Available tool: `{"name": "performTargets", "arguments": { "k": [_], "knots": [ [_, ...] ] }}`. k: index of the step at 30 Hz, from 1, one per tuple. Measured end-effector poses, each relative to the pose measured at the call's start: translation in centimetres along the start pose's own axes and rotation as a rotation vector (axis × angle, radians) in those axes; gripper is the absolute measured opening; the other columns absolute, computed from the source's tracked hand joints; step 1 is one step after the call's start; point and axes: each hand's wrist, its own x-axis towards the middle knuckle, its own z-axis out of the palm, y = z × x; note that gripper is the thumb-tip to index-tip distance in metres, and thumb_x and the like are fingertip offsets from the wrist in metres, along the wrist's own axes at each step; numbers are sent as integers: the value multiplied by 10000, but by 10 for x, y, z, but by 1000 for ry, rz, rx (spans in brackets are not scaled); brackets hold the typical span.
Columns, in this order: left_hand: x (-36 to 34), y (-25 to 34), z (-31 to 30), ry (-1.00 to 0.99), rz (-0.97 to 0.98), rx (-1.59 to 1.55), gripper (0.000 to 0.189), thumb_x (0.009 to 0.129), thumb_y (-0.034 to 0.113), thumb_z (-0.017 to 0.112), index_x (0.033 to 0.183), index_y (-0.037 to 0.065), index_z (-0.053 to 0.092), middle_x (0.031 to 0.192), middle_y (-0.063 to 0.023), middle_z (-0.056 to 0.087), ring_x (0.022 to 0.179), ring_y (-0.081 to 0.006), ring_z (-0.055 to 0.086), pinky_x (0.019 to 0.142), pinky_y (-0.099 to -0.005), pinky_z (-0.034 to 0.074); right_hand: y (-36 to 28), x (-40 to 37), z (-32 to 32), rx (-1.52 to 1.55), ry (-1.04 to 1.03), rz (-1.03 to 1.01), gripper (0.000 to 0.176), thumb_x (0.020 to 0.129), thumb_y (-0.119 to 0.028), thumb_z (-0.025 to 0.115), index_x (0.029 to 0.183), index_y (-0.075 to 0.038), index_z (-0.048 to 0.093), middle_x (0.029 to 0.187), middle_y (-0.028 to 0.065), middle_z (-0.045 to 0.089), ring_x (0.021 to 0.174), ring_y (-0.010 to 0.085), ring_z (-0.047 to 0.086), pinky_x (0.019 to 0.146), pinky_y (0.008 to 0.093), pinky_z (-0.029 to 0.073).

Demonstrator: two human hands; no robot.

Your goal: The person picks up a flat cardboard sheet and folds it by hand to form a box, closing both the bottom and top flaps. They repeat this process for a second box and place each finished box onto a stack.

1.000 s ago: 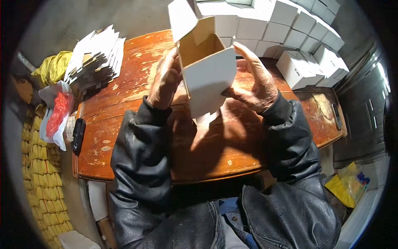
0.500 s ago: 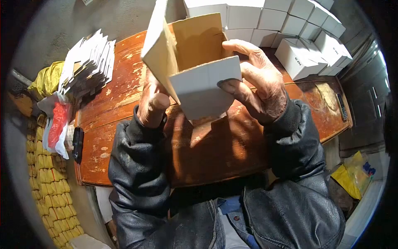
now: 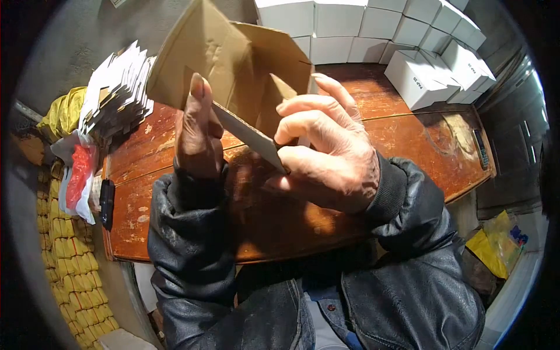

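Observation:
I hold a small cardboard box (image 3: 233,64) up close over the worn wooden table (image 3: 408,140), its brown inside and open flaps turned toward me. My left hand (image 3: 197,131) grips its left side, thumb pointing up along the flap. My right hand (image 3: 326,151) clasps the right side, fingers curled over the near edge and reaching into the opening. The white outer face shows only as a thin edge between my hands.
Stacked white assembled boxes (image 3: 420,41) fill the far right of the table. A pile of flat unfolded boxes (image 3: 116,93) lies at the far left. A black phone (image 3: 107,201) sits at the left edge, beside a plastic bag with red contents (image 3: 79,175). Yellow items (image 3: 64,256) lie below left.
The box has been raised and tipped toward me, from white side facing me to brown inside showing. My right fingers moved from the outside over the edge into the opening.

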Motion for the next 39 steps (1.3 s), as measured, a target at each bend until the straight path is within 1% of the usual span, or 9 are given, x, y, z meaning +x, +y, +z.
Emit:
{"name": "performTargets", "arguments": {
  "k": [3,8,13,14,20,22,27,34,39],
  "knots": [
    [-4,0,28,73,166,77,463,943,424,483,1214,48,511,1026,-49,589,914,-140,569,828,-305,469,-2,0,2,34,13,3,272,687,-267,769,869,-106,645,898,35,574,964,242,581,1020,521,291],
    [-1,-3,-16,-300,332,422,459,969,361,450,1248,-2,478,1076,-89,591,836,-128,545,770,-275,468,5,0,-8,-8,123,-4,328,729,-280,765,955,-86,627,953,79,573,923,240,589,955,458,384],
    [-1,-10,6,-154,112,193,346,971,307,473,1116,5,561,986,-64,602,888,-130,579,761,-279,488,30,0,-22,-139,378,130,486,752,-98,743,1180,-16,529,1123,172,551,1003,265,584,881,347,486],
    [4,-11,-4,-250,40,370,485,961,370,478,1311,35,457,1152,-121,596,1008,-203,605,845,-348,494,34,0,-20,-137,337,191,455,769,-100,728,1175,-11,545,1127,169,563,1011,250,587,878,336,486],
    [-8,-17,13,-211,73,379,481,949,311,534,1300,-11,469,1111,-108,606,993,-145,570,818,-279,462,56,-5,-4,24,332,354,367,811,-217,699,1077,17,602,883,155,636,714,226,652,657,298,546],
    [-8,-9,20,-281,106,352,740,864,507,581,1325,-40,396,1179,-169,537,1036,-214,525,921,-323,409,51,-4,-7,-38,273,385,366,815,-226,695,1072,19,604,878,155,634,739,227,650,668,309,542],
    [-6,-13,25,-257,212,326,647,859,475,604,1242,-28,462,1120,-138,562,1024,-203,532,910,-309,415,48,11,-9,-114,221,330,407,842,-178,681,1179,4,542,1061,155,596,953,216,622,807,312,515],
    [-6,-18,26,-213,131,289,438,885,261,643,1176,-41,518,1021,-78,596,915,-135,552,807,-256,451,63,7,8,168,90,594,301,847,-53,636,1137,-2,573,989,95,615,791,143,616,678,256,525],
    [-6,-18,28,-164,65,326,373,908,241,608,1147,-35,535,955,-61,600,848,-135,569,753,-262,470,59,12,0,-173,180,292,202,782,-52,599,977,0,602,805,153,603,690,256,616,661,333,528]
  ]
}}
